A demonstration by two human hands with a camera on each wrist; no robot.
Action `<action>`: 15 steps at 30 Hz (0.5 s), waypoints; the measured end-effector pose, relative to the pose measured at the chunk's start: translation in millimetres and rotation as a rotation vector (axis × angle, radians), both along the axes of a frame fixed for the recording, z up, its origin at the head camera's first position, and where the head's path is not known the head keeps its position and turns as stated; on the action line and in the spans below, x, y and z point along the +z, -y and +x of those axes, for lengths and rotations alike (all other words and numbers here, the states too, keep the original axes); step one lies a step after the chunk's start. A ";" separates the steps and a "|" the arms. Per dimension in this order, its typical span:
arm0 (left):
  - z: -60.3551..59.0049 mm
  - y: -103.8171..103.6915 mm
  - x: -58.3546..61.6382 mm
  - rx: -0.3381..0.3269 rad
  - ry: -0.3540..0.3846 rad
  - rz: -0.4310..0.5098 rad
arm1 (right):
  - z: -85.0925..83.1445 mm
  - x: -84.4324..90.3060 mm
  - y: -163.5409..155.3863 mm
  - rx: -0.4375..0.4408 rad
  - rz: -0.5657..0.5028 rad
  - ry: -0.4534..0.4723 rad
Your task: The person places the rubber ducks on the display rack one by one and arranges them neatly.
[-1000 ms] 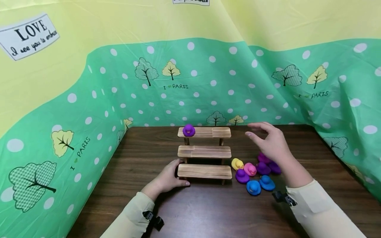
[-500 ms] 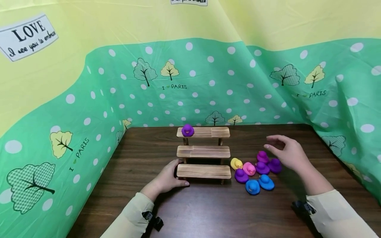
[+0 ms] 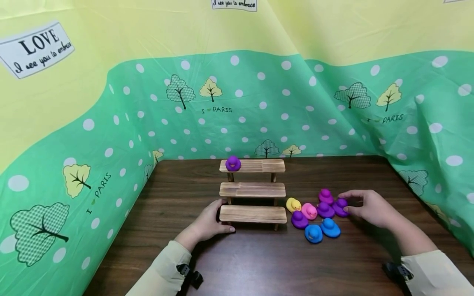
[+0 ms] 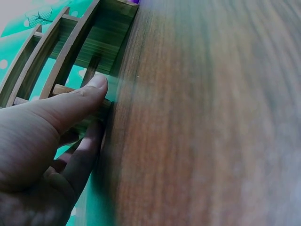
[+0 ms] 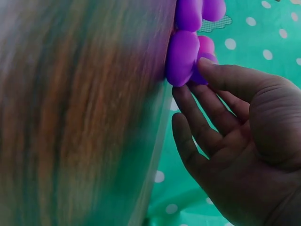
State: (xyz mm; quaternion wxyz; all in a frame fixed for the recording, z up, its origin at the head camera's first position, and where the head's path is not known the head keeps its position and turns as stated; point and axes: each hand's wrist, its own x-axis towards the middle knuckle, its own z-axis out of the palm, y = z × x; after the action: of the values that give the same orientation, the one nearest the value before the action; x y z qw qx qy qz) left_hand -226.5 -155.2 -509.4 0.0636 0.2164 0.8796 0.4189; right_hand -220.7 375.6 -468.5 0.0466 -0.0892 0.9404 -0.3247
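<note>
Left hand (image 3: pixel 207 224) sits at the left end of the wooden step rack (image 3: pixel 253 190), thumb and fingers (image 4: pixel 77 101) curled round the end of the bottom step. Reads as a brace, so the rack doesn't slide on the table (image 3: pixel 259 263) when something is set on it. Left wrist view confirms it: thumb lies on top of the slat end, other fingers tucked under and behind.

Right hand (image 3: pixel 372 207) is low at the right edge of the duck cluster. Thumb and forefinger close on the rightmost purple duck (image 3: pixel 341 206); right wrist view shows the thumb tip on the duck's body (image 5: pixel 186 59), remaining fingers loosely spread below it. Pinch looks light. The duck sits on the table, not lifted.

Rest of the cluster lies just right of the rack, ducks touching or nearly so: yellow duck (image 3: pixel 293 204), pink duck (image 3: pixel 309 211), three more purple ones (image 3: pixel 326 196) (image 3: pixel 325 209) (image 3: pixel 299 219), two blue ducks (image 3: pixel 321 230) nearest the person. Taking the outermost one makes sense: fingers get in without knocking neighbours.

One purple duck (image 3: pixel 233 163) already stands on the left end of the top step, facing the camera. Middle and bottom steps hold nothing. Backdrop is a green and yellow printed sheet (image 3: pixel 111 102) draped round the table on three sides.
</note>
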 end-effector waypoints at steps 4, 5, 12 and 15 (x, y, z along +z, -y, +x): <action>-0.2 0.5 -1.1 0.001 -0.006 -0.008 | 2.4 -0.3 -0.8 0.010 0.006 -0.007; -0.2 0.6 -1.4 0.000 -0.008 -0.010 | 3.1 -0.3 -0.5 0.004 0.011 -0.016; 0.8 0.4 -0.8 0.001 -0.007 -0.009 | 3.5 -2.5 -3.7 -0.017 0.080 -0.068; 1.6 -0.2 0.3 -0.001 -0.009 -0.001 | 3.3 -3.2 -3.2 -0.046 0.135 -0.080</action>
State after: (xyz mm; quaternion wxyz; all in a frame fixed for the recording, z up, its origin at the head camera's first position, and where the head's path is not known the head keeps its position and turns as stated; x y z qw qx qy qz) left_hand -224.9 -155.0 -509.2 0.0598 0.2185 0.8801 0.4173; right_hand -217.4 378.8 -471.7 0.0076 -0.0773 0.9631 -0.2576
